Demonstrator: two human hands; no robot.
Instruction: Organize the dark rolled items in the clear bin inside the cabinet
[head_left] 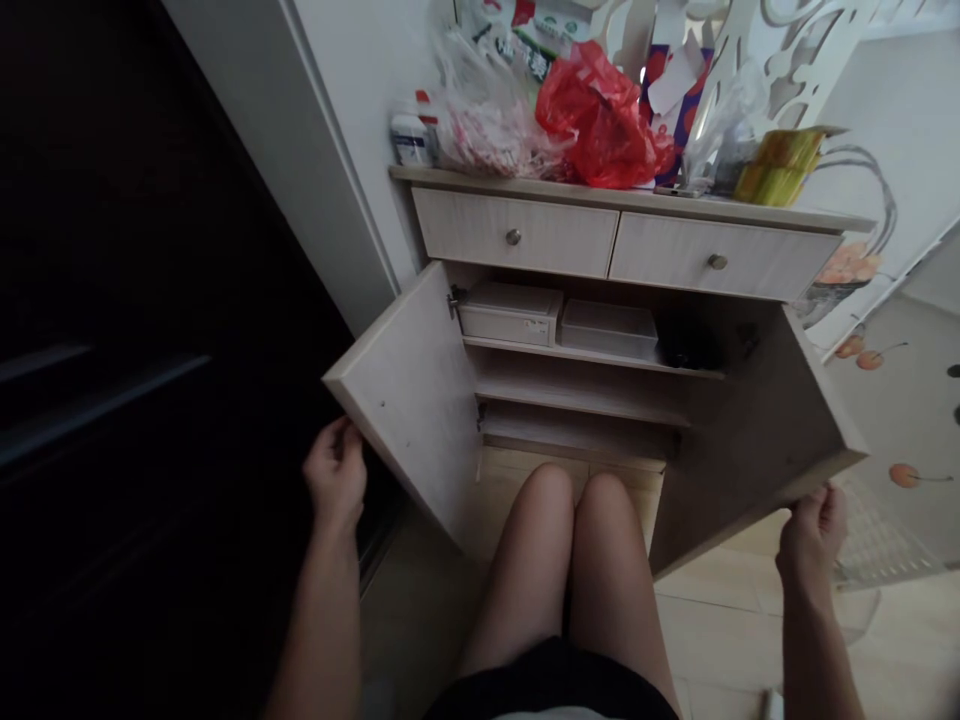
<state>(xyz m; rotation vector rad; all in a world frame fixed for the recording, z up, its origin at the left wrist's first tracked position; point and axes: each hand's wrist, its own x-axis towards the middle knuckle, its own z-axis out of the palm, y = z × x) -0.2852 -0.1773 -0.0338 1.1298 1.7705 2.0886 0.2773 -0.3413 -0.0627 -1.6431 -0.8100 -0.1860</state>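
A pale wood-grain cabinet has both its doors swung outward. My left hand (pixel 337 475) is closed at the outer edge of the left cabinet door (pixel 420 400), its fingertips partly hidden behind the panel. On the other side, my right hand (pixel 814 535) is closed at the lower outer corner of the right cabinet door (pixel 772 430); whether a knob lies under the fingers is hidden. Inside, the upper shelf holds a white box (pixel 510 313), a translucent lidded container (pixel 607 328) and a dark object (pixel 686 342) that I cannot make out.
Two drawers with round knobs, a left drawer (pixel 517 235) and a right drawer (pixel 720 255), sit above. A red plastic bag (pixel 600 115), a clear bag (pixel 495 120), a white bottle (pixel 410 138) and a yellow packet (pixel 780 165) crowd the top. My knees (pixel 577 500) are between the doors.
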